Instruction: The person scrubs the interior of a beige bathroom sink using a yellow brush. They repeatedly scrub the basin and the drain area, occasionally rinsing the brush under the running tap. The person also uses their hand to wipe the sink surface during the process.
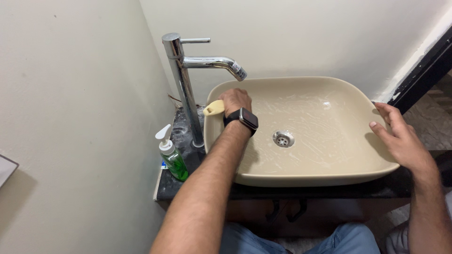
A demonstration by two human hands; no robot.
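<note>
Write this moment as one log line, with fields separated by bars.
left hand: holds yellow sponge on basin back-left rim | right hand: rests on right rim | tap: no water visible | soap bottle: left of basin

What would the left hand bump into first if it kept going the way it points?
Probably the wall. The left hand, gripping a yellow sponge at the basin's back-left rim, points up and away past the faucet. Depth is hard to judge, so it might brush the spout.
</note>
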